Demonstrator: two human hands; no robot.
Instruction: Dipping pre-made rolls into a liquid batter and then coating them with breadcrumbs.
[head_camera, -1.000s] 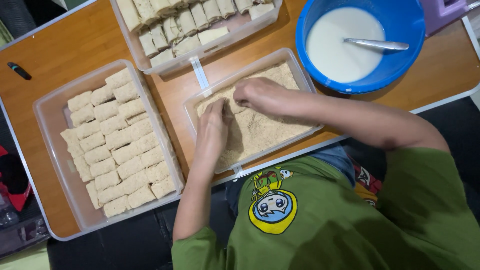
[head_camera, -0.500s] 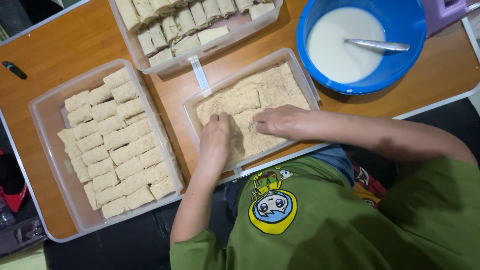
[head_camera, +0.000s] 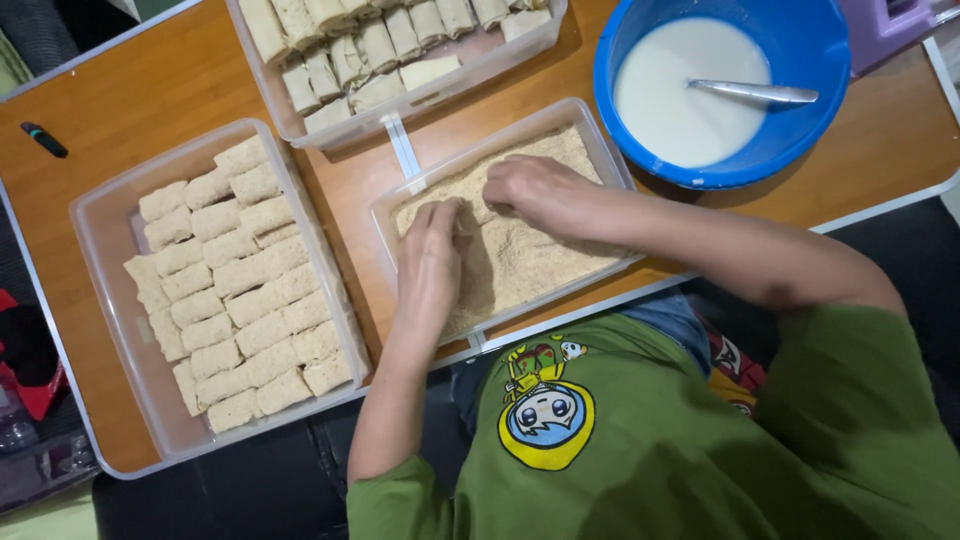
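A clear tray of tan breadcrumbs lies in the middle of the wooden table. Both my hands are down in it near its far left corner. My left hand lies palm down with its fingertips curled into the crumbs. My right hand is cupped beside it, fingers bent toward the left hand. Between the fingertips sits a crumb-covered roll, mostly hidden by the fingers.
A large clear tray at the left holds several rows of breaded rolls. A tray of plain pale rolls stands at the back. A blue bowl of white batter with a spoon is at the back right. A small dark object lies far left.
Both hands went from the tray's far side toward its near middle. They have since returned to the far left corner, staying close together in the crumbs.
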